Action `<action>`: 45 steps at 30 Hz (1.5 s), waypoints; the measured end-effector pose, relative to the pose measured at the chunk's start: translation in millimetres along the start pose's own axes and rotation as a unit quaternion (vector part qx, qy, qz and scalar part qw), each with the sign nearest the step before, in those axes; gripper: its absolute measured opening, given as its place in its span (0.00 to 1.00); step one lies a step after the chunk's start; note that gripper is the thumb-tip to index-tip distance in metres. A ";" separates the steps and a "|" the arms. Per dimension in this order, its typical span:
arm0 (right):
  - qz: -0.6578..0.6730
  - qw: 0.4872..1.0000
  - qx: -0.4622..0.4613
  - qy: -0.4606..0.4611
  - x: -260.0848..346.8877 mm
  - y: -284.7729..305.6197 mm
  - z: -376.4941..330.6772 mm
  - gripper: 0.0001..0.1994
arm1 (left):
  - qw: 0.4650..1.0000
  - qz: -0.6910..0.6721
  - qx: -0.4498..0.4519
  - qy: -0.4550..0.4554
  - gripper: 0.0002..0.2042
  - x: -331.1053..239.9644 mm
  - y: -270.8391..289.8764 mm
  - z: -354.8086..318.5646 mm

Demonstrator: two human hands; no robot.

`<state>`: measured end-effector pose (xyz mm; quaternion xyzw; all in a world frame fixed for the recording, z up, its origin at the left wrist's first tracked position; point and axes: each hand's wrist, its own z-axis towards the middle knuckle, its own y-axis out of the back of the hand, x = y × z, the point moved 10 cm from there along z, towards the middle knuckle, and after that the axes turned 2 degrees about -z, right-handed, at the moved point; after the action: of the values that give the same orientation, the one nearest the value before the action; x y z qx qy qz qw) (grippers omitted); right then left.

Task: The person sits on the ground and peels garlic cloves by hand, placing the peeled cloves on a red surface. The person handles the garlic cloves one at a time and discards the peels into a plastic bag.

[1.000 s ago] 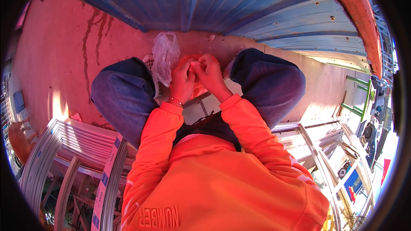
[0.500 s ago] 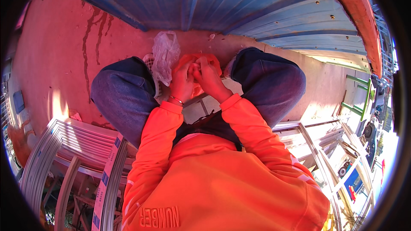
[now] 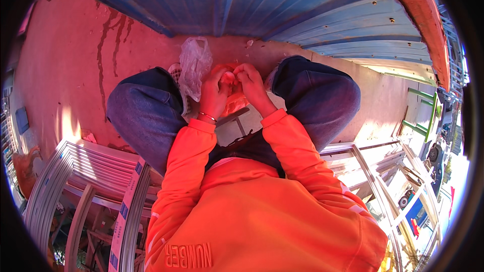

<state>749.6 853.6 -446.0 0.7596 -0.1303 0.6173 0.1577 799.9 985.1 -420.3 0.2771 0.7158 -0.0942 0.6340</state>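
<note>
From where I watch, both hands meet between the knees, above the seat edge. My left hand (image 3: 214,93) and right hand (image 3: 252,88) are curled shut, fingertips pinched together on a small pale piece (image 3: 228,77) held between them. The piece is tiny and mostly hidden by the fingers, so I cannot tell its long axis or which way it points. Just below the hands I see an orange-red mass (image 3: 236,105), blurred by glare; what it is I cannot tell.

A crumpled clear plastic bag (image 3: 194,63) stands just left of the left hand, against the left knee, its open top gathered and pointing up toward the blue corrugated sheet (image 3: 262,5) ahead. A thin bracelet (image 3: 206,117) circles the left wrist at the orange sleeve (image 3: 184,171).

At the lower left lies a stack of pale metal frames (image 3: 75,171); along one long rail runs a narrow white label strip with blue blocks (image 3: 128,191), slanting from upper right down to lower left. The red floor (image 3: 60,60) shows dark drip streaks. A green frame (image 3: 421,113) stands far right.
</note>
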 end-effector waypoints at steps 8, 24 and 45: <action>-0.243 0.960 -0.014 0.137 37.6 -18.0 -9.0 0.10 | 0.996 0.063 -0.028 -0.063 0.12 11.0 -1.2 -2.5; -0.262 0.948 -0.066 0.166 34.6 -18.1 -14.3 0.06 | 0.998 0.000 -0.035 -0.049 0.14 17.2 -2.7 -4.1; 0.205 0.957 0.039 -0.203 -14.8 -4.7 -5.0 0.09 | 0.989 -0.115 -0.097 -0.006 0.11 23.8 19.4 2.8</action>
<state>743.9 859.9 -459.9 0.8312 -0.2888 0.4740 -0.0318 811.3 1006.4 -439.5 0.1298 0.7451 -0.0980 0.6468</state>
